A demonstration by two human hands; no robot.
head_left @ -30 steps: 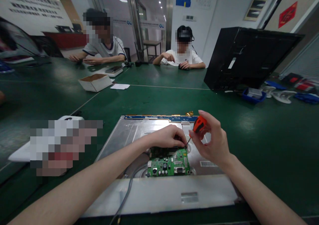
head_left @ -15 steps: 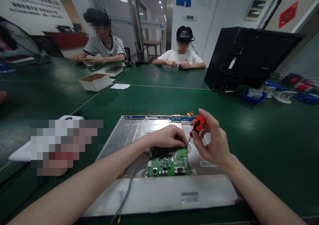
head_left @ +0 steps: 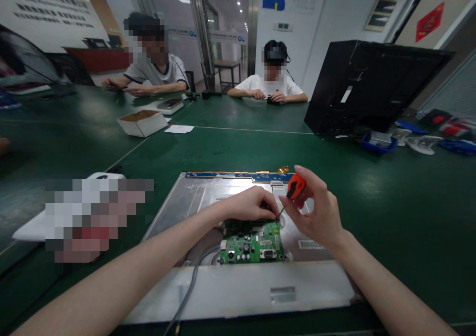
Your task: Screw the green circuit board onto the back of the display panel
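Observation:
A silver metal panel (head_left: pixel 238 286) lies flat on the green table, with a green circuit board (head_left: pixel 253 244) on its middle. My right hand (head_left: pixel 316 207) grips a red and black screwdriver (head_left: pixel 296 186) by its handle. The thin shaft slants down to the board's upper right corner. Beside that tip, my left hand (head_left: pixel 255 203) is closed, fingertips pressed together at the board's top edge; whatever they may hold is hidden. A blue strip board (head_left: pixel 230 176) runs along the panel's far edge. A grey cable (head_left: pixel 193 281) runs from the board's left side toward the front.
A black monitor (head_left: pixel 372 88) stands at the back right, near a blue tray (head_left: pixel 378 143). An open white box (head_left: pixel 143 124) and a paper (head_left: pixel 179 129) lie at the back left. Two people sit across the table (head_left: pixel 230 147). A partly blurred white object (head_left: pixel 33 224) is at left.
The fingers of my right hand have shifted on the screwdriver, and its handle has turned slightly. My left hand has stayed at the board's edge.

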